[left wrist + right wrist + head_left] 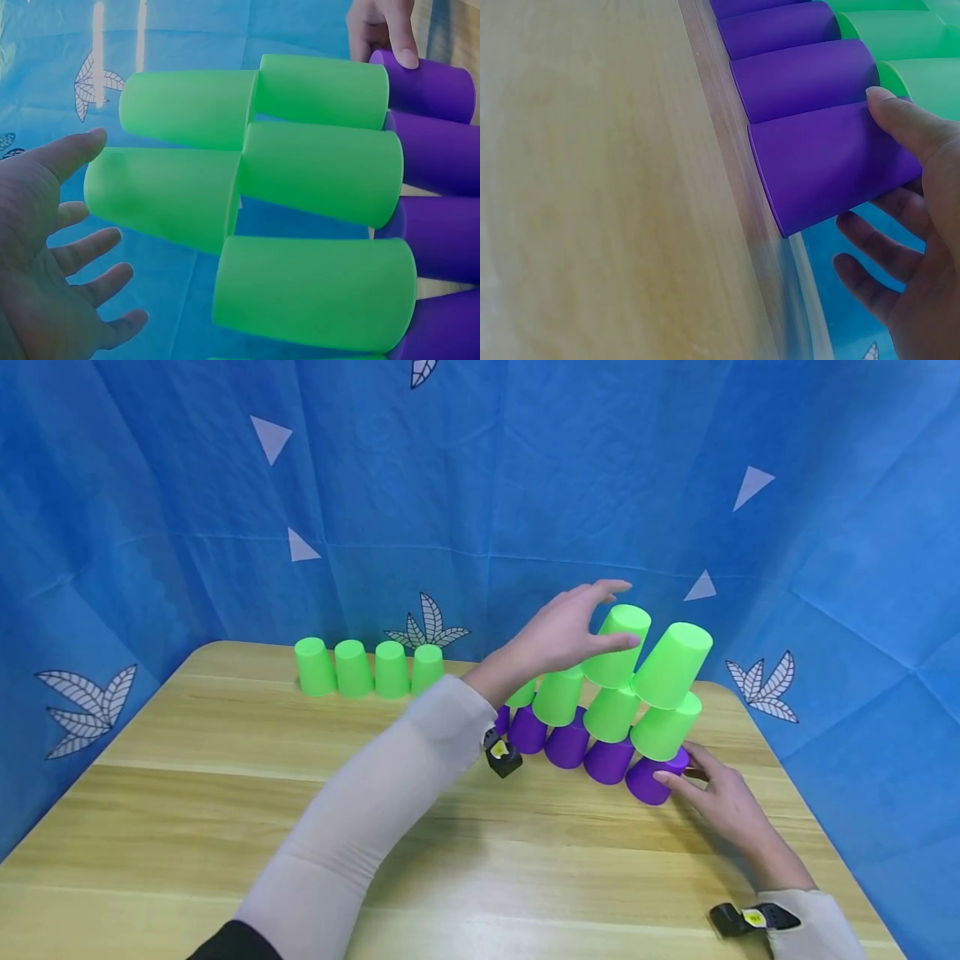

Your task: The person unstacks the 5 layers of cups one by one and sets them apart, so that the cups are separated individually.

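Note:
Upside-down cups form a tiered wall: purple cups (567,743) at the base, a row of green cups (558,697) on them, and two more green cups on top. My left hand (562,627) is spread beside the left top green cup (624,627); in the left wrist view a small gap shows between fingers and cup. The right top green cup (673,667) leans slightly. Low at the right end, my right hand (727,802) holds the last purple cup (825,165) between its thumb on the near side and fingers on the far side, partly hidden.
Several green cups (354,668) stand upside down in a row at the back left of the wooden table (225,793). A blue patterned cloth (465,485) hangs behind and beside the table. My left forearm crosses in front of the wall's left end.

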Tool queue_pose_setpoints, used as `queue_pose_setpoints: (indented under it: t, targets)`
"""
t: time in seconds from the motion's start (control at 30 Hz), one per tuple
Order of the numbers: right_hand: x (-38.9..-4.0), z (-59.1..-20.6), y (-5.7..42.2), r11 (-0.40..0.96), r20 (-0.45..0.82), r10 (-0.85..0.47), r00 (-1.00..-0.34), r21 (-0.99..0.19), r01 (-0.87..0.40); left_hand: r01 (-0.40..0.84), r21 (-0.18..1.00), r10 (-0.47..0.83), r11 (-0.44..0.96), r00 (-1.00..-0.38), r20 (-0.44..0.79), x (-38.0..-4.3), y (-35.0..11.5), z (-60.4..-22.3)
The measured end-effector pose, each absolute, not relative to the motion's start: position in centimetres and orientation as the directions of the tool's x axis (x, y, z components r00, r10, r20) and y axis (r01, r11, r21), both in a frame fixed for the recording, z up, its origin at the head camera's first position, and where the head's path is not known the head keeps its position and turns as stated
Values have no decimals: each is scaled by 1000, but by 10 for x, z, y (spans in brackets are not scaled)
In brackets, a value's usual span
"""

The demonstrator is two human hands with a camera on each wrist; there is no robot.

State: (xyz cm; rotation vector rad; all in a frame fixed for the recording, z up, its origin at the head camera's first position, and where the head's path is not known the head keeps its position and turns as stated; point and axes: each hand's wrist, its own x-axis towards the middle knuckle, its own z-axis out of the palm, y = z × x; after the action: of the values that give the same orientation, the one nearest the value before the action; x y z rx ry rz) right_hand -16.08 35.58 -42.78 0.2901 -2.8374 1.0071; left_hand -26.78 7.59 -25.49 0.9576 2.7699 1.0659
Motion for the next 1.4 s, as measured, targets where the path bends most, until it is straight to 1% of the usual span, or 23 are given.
queue_pose_setpoints:
  t: [0.17, 0.43, 0.67, 0.93, 1.13, 1.4]
  targets:
    - [-161, -427, 356, 760, 169, -141, -976, -613, -216, 530, 609, 546, 590, -818, 184, -268, 82, -257]
    - [-161, -427, 357, 768, 188, -144, -971, -598, -230, 556, 592, 546, 584, -808, 220, -266, 85, -257]
    - [-161, -428, 356, 767, 190, -148, -970, -598, -234, 566, 620, 522, 544, -806, 278, -263, 75, -253]
    - [-159, -425, 357, 759, 175, -143, -974, -613, -221, 557, 653, 473, 513, -818, 326, -257, 42, -244]
    - [-160, -426, 358, 761, 185, -144, -972, -608, -228, 580, 647, 419, 495, -812, 406, -252, 8, -237]
    - [-160, -426, 358, 766, 181, -146, -973, -601, -227, 539, 624, 338, 566, -842, 421, -248, -43, -234]
